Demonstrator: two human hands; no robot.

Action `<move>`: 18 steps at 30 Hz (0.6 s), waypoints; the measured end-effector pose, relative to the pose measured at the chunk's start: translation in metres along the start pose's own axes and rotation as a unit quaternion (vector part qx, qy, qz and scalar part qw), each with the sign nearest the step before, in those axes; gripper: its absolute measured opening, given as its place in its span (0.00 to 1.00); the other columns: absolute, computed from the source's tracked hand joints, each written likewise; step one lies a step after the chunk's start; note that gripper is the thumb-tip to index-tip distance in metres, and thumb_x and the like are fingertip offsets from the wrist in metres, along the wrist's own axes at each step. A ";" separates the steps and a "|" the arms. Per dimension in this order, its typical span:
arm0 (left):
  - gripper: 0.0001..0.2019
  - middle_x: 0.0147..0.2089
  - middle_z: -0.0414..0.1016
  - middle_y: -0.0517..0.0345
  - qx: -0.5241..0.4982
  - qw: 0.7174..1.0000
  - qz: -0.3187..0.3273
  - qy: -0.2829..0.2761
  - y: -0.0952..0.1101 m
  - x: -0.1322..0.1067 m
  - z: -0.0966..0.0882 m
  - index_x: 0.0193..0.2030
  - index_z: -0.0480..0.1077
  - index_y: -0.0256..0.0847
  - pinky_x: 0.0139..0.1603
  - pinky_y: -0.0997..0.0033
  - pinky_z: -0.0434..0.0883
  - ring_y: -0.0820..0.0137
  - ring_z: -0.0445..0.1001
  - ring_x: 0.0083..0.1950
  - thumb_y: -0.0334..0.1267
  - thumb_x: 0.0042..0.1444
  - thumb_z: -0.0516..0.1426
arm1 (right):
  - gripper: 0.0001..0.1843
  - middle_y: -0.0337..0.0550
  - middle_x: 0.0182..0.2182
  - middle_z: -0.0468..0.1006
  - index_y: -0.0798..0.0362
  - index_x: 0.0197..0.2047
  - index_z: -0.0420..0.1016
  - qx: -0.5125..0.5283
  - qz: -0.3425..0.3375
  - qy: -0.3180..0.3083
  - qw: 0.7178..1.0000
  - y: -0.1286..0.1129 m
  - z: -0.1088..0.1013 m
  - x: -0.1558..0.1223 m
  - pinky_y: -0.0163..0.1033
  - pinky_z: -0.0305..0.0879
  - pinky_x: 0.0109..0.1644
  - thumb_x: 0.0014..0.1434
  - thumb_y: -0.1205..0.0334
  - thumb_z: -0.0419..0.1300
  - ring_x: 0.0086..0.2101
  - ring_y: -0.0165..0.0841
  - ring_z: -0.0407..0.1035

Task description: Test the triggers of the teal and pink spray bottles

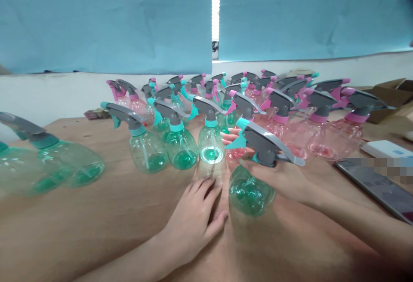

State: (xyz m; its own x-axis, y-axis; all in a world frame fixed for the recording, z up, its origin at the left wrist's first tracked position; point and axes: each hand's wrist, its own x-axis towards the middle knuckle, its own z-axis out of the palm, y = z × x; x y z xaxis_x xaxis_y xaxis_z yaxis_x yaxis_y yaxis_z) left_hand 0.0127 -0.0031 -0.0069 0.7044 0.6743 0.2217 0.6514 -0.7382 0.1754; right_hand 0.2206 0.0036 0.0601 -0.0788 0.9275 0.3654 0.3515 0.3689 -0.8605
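Observation:
My right hand (277,176) is wrapped around the neck of a green spray bottle (251,196) with a grey and turquoise trigger head. Its fingers come out on the far side of the neck. The bottle's nozzle points left. On the wooden table (112,230), my left hand (198,209) lies palm down with its fingers a little apart, holding nothing. Just beyond its fingertips stands another green spray bottle (211,144). Two more, a middle green spray bottle (182,146) and a left green spray bottle (148,151), stand beside it.
Several pink spray bottles (319,138) stand at the right and behind. More green spray bottles (71,166) are at the far left. A phone (377,189), a white box (387,148) and an open cardboard box (395,99) lie at the right. Blue curtains (106,19) hang behind.

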 end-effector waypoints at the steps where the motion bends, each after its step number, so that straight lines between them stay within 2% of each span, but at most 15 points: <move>1: 0.23 0.59 0.67 0.40 0.000 1.000 0.001 -0.001 0.000 0.000 0.000 0.60 0.64 0.32 0.58 0.48 0.65 0.51 0.63 0.61 0.41 0.61 0.55 | 0.06 0.36 0.28 0.74 0.48 0.31 0.68 -0.001 0.005 0.000 1.000 0.001 0.000 0.000 0.39 0.69 0.33 0.47 0.65 0.54 0.29 0.32 0.68; 6: 0.22 0.60 0.67 0.42 -0.003 1.000 -0.001 0.006 -0.002 0.000 0.002 0.60 0.64 0.35 0.58 0.48 0.64 0.52 0.64 0.61 0.41 0.61 0.55 | 0.03 0.37 0.26 0.72 0.49 0.29 0.69 -0.020 0.030 -0.003 0.999 0.004 -0.001 -0.001 0.38 0.67 0.30 0.47 0.64 0.55 0.27 0.32 0.67; 11: 0.22 0.60 0.67 0.42 -0.010 1.000 0.003 0.011 -0.001 0.001 0.001 0.60 0.64 0.35 0.57 0.48 0.65 0.52 0.64 0.61 0.41 0.61 0.55 | 0.06 0.35 0.24 0.70 0.48 0.33 0.70 -0.033 0.015 0.001 0.999 0.006 -0.001 -0.001 0.37 0.64 0.26 0.48 0.64 0.55 0.24 0.30 0.64; 18: 0.22 0.59 0.68 0.41 -0.017 1.000 0.001 0.011 0.000 0.001 -0.001 0.60 0.64 0.34 0.57 0.47 0.66 0.51 0.64 0.61 0.41 0.61 0.55 | 0.07 0.34 0.22 0.67 0.46 0.34 0.72 -0.042 0.011 -0.004 0.999 0.009 -0.003 -0.002 0.37 0.63 0.26 0.50 0.64 0.56 0.23 0.30 0.62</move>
State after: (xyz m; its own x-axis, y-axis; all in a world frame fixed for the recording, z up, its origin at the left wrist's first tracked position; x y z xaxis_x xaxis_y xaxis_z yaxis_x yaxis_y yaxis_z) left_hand 0.0135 -0.0027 -0.0057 0.6994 0.6718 0.2438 0.6391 -0.7406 0.2074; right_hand 0.2269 0.0048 0.0525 -0.0773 0.9356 0.3446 0.4308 0.3430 -0.8347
